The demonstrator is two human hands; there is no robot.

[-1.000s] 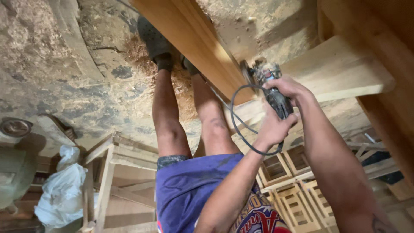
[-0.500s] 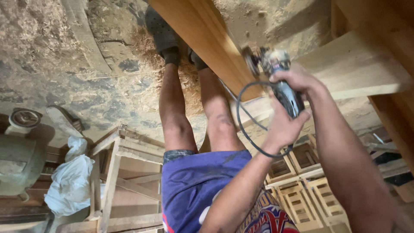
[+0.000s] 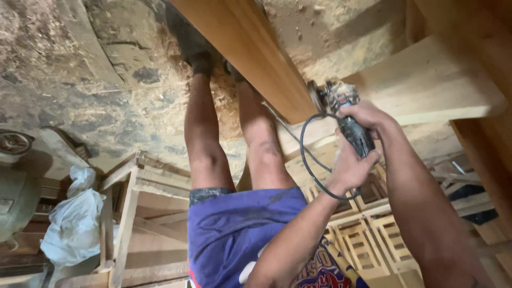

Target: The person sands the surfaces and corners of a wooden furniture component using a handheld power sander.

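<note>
At the right of the head view, both hands close around an angle grinder (image 3: 345, 114). The left hand (image 3: 349, 168) wraps its fingers about the dark rear of the tool's body from below, pressed tight on it. The right hand (image 3: 368, 114) curls over the top of the grinder nearer the head, also clamped on it. The grinder's disc end touches the edge of a long wooden plank (image 3: 250, 50) that runs slantwise from the top of the picture down to the tool. A black cable (image 3: 306, 160) loops out from the grinder and round the left wrist.

Just beyond the tool lies a paler, broad board (image 3: 432, 85), and darker timber fills the right edge. Past the plank stand the person's bare legs (image 3: 205, 138), with blue shorts (image 3: 240, 229) nearer the camera, on a dusty floor (image 3: 106, 80) strewn with sawdust. Under the arms sit slatted wooden crates (image 3: 368, 240). To the left stands a rough wooden frame (image 3: 130, 213), with a white plastic bag (image 3: 74, 224) beside it and a greenish machine (image 3: 16, 197) at the edge.
</note>
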